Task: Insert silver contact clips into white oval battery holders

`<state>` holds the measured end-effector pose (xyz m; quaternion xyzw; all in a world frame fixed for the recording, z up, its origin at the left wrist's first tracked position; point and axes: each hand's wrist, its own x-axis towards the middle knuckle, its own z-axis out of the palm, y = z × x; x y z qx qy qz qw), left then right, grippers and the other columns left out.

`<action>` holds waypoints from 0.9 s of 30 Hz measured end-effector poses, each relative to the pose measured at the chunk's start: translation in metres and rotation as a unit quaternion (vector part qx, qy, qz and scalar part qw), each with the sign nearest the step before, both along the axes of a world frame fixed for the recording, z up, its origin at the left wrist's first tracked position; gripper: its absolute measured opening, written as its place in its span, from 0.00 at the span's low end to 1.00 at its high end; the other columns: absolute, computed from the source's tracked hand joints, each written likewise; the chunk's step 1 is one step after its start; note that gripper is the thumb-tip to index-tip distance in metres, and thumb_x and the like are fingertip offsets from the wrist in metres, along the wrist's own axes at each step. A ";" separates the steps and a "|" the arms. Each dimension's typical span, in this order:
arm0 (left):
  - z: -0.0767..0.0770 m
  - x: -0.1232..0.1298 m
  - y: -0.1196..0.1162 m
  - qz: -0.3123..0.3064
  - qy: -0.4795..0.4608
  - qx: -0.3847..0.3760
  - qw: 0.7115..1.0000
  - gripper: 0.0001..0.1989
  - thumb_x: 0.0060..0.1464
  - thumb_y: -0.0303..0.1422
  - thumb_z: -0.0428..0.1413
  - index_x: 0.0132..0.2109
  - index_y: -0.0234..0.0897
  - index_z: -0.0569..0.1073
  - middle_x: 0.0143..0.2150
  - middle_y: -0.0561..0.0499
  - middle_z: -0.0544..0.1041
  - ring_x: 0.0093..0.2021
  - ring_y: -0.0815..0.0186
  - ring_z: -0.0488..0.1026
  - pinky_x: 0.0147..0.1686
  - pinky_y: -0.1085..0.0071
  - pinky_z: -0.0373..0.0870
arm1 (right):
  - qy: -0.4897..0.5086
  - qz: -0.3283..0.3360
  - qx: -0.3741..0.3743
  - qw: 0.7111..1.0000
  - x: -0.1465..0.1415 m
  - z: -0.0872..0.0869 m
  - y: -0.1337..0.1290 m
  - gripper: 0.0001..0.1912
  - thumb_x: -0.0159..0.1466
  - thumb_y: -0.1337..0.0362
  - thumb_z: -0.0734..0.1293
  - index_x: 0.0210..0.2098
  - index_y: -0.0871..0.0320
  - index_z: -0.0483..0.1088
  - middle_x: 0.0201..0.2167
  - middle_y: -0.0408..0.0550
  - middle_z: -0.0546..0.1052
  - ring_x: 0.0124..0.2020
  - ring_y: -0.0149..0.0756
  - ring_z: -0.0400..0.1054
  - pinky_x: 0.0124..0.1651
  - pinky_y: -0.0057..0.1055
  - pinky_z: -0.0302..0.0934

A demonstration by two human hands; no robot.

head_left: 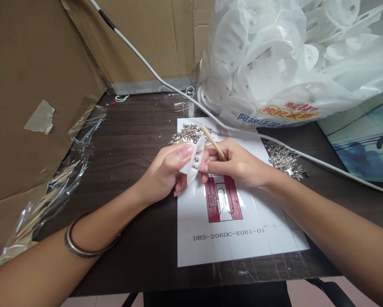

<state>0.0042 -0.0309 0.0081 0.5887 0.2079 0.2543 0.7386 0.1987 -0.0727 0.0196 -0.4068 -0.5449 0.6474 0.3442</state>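
Observation:
My left hand point(161, 172) is closed around a white plastic part point(193, 171), held tilted above the table with its flat face toward the right. Small metal pieces sit in a row of slots on that face. My right hand point(237, 164) grips a thin wooden stick point(213, 140), which points up and to the left. Its thumb and fingertips reach the edge of the plastic part beside the metal pieces. Just behind the hands lies a pile of small shiny metal pieces point(186, 133).
Beneath my hands is a printed sheet point(229, 249) on the dark table point(124, 256). A second metal pile point(285, 161) lies at right. A clear bag point(274, 81) of white plastic parts stands behind. A white cable point(156, 76) crosses over; cardboard point(28, 55) walls the left.

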 end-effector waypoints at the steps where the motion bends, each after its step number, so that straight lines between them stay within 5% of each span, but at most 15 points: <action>1: 0.000 0.000 0.000 0.005 0.006 0.001 1.000 0.27 0.63 0.52 0.52 0.30 0.33 0.75 0.14 0.56 0.64 0.14 0.74 0.60 0.12 0.79 0.59 | -0.002 -0.003 0.000 1.000 0.000 0.000 0.000 0.13 0.59 0.59 0.77 0.25 0.60 0.74 0.25 0.48 0.79 0.28 0.34 0.69 0.35 0.34 0.60; 9: 0.004 0.005 -0.002 0.043 0.038 0.001 0.998 0.25 0.59 0.52 0.54 0.28 0.34 0.73 0.14 0.54 0.66 0.14 0.69 0.65 0.12 0.75 0.64 | -0.005 -0.030 0.010 0.999 -0.003 0.000 -0.002 0.15 0.60 0.58 0.77 0.25 0.58 0.71 0.25 0.47 0.77 0.29 0.35 0.68 0.38 0.35 0.61; 17: 0.001 0.006 -0.003 0.072 0.009 0.017 0.997 0.26 0.59 0.55 0.57 0.31 0.34 0.70 0.22 0.51 0.75 0.15 0.71 0.68 0.13 0.75 0.68 | 0.029 -0.048 0.022 0.998 -0.003 -0.001 -0.002 0.07 0.59 0.67 0.74 0.29 0.58 0.72 0.26 0.45 0.78 0.33 0.35 0.73 0.42 0.33 0.64; 27: 0.001 0.008 -0.004 0.078 -0.038 -0.010 0.996 0.27 0.54 0.56 0.63 0.33 0.34 0.73 0.24 0.51 0.76 0.17 0.69 0.71 0.13 0.75 0.72 | 0.098 -0.028 0.055 0.993 -0.005 -0.009 -0.004 0.12 0.65 0.65 0.74 0.28 0.58 0.68 0.28 0.44 0.79 0.32 0.34 0.75 0.42 0.32 0.67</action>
